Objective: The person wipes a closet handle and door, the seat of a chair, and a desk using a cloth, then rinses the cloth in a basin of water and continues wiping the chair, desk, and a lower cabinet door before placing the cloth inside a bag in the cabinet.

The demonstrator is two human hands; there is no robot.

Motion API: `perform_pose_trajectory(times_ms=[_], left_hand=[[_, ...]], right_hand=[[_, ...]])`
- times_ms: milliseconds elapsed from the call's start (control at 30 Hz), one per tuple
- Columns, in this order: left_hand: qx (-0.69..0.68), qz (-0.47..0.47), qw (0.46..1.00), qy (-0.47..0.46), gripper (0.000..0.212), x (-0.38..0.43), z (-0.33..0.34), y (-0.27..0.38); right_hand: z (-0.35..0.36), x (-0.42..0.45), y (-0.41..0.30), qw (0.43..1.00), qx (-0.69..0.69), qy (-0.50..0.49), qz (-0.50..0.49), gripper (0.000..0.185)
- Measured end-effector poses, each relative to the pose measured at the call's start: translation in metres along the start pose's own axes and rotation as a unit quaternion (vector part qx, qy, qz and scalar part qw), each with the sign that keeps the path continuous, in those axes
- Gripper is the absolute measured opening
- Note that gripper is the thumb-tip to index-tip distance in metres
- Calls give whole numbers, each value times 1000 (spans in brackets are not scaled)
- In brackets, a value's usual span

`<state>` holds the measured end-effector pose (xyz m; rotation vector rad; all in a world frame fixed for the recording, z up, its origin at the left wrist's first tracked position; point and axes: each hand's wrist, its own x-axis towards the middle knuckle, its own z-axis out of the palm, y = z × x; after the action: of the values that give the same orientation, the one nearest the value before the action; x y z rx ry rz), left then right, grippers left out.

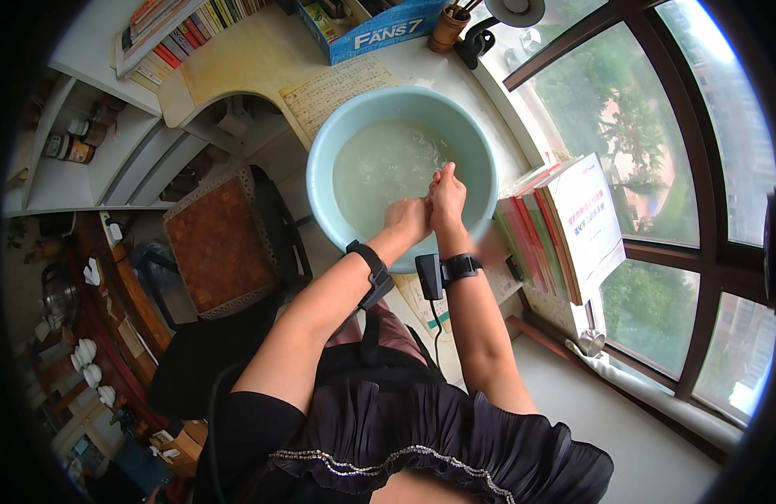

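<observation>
A round light-blue plastic basin [322,183] stands on the desk in front of me, partly filled with cloudy water [375,157]. Over the basin's near right side, my left hand [408,217] is curled and pressed against my right hand [448,196]. The fingers of my right hand are bent and its thumb side faces up. Whether anything is held between the palms is hidden. Ripples and small bubbles show on the water just beyond the hands. Black straps with small devices circle both wrists, the left strap [370,268] and the right strap [458,269].
Handwritten paper [334,85] lies partly under the basin. A stack of books [586,227] stands at the right by the window. Behind are a blue box [388,31], a brush pot [448,30] and a lamp [515,7]. A chair with a brown cushion [218,246] is at left.
</observation>
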<state>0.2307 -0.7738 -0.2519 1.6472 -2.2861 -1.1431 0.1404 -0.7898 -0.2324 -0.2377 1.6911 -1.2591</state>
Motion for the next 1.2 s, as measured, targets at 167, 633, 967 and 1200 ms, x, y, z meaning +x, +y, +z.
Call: perform_pose_trajectory(times_ms=[167, 633, 967, 1200], left_hand=[[1, 35, 999, 40, 24, -3, 0, 1], [-84, 12, 996, -6, 32, -5, -16, 3], [-613, 3, 790, -3, 44, -2, -57, -50], [-466, -124, 859, 172, 69, 18, -56, -92]], right_hand=[[2, 1, 4, 998, 14, 56, -12, 51], [-2, -9, -9, 985, 158, -67, 18, 42], [-31, -32, -23, 947, -126, -264, -129, 42], [-51, -10, -10, 799, -458, -6, -389, 61]])
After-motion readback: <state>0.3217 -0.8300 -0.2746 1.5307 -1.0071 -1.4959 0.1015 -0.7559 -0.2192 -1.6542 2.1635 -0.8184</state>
